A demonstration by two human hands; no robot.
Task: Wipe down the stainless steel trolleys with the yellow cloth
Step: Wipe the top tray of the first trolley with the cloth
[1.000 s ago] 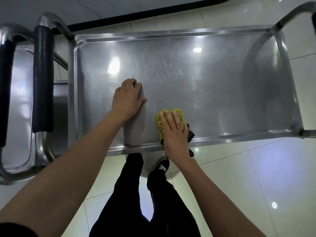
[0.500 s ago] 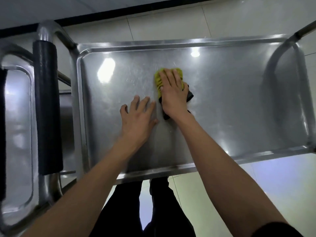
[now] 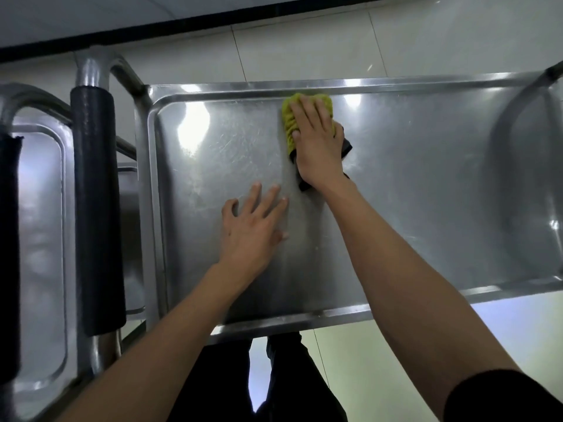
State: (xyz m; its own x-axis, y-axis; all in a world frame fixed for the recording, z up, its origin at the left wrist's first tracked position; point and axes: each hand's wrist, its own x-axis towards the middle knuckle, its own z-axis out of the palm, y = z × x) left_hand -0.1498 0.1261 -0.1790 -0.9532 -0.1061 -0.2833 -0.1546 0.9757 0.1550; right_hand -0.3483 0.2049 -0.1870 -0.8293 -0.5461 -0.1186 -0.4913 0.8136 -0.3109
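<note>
The trolley (image 3: 426, 208) stands in front of me, its top tray a shallow steel pan with a raised rim on all four sides. The tray holds only the cloth (image 3: 292, 123) and my two hands.

The cloth is yellow with a dark backing that shows at its near and right edges. It lies flat on the tray surface at the far side, its far edge touching or just short of the far rim; I cannot tell which.

My right hand (image 3: 316, 144) lies palm-down on top of the cloth, fingers straight and close together, pointing toward the far rim. It presses the cloth against the surface and covers most of it; yellow fabric shows to the left of and beyond the fingers.

My left hand (image 3: 253, 229) rests on the bare steel nearer to me and to the left of the cloth, apart from it. Its fingers are spread, slightly bent, and hold nothing.

A second trolley (image 3: 39, 239) stands just beside the first on the left. A black-padded handle (image 3: 94, 208) runs between the two trays.
</note>
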